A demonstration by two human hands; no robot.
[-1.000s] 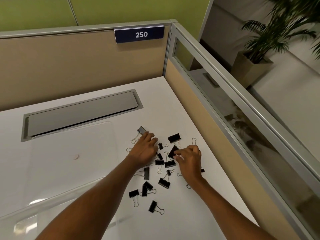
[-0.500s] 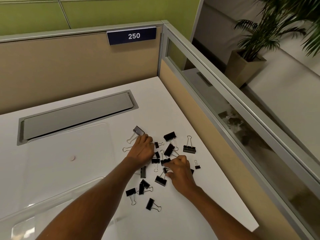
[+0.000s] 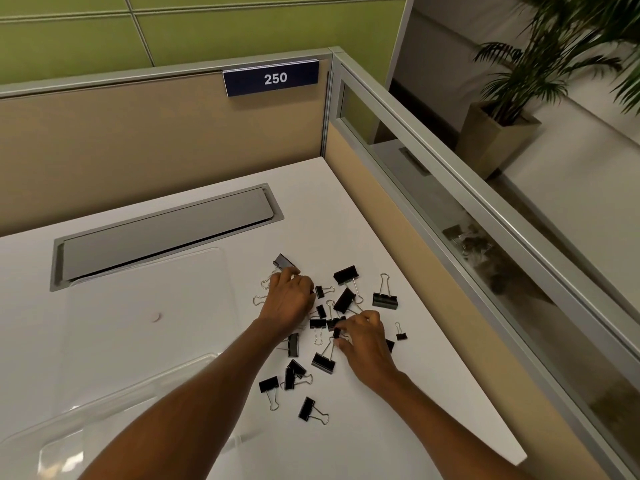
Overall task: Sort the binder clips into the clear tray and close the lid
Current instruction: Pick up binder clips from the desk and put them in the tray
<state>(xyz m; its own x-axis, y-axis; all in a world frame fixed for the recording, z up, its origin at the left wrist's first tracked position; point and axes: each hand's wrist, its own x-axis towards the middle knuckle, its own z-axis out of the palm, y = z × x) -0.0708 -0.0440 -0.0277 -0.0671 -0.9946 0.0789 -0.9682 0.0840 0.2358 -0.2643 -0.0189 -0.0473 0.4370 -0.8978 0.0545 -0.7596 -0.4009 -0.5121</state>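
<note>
Plastic comes first on the left: the clear tray (image 3: pixel 114 393) sits at the near left of the white surface (image 3: pixel 381 230), and its lid (image 3: pixel 145 296) lies flat just beyond it. Both are where they were a second ago.

Next, the left hand (image 3: pixel 287 299) has barely shifted over that second. Its forearm reaches in from the bottom left, palm down and knuckles up, with the fingers curled onto the left edge of the scattered binder clips (image 3: pixel 345 274). One fingertip is just beside a large clip (image 3: pixel 284 262), and two wire handles stick out from under the hand's left side. Whether its grip is closed on anything cannot be told, because the fingers hide what is beneath them.

The clips all lie loose on the surface, to the right of the tray and lid.

Further right, the right hand (image 3: pixel 363 344) has changed most. A second ago it reached farther out over the pile's far right; now it is drawn back toward the middle. That leaves an upright clip (image 3: pixel 384 300) and a tiny clip (image 3: pixel 400 336) uncovered. The hand is palm down with bent fingers, the wrist coming in from the bottom right. Its grip pinches a small black clip (image 3: pixel 336 331) between thumb and fingertips.
</note>
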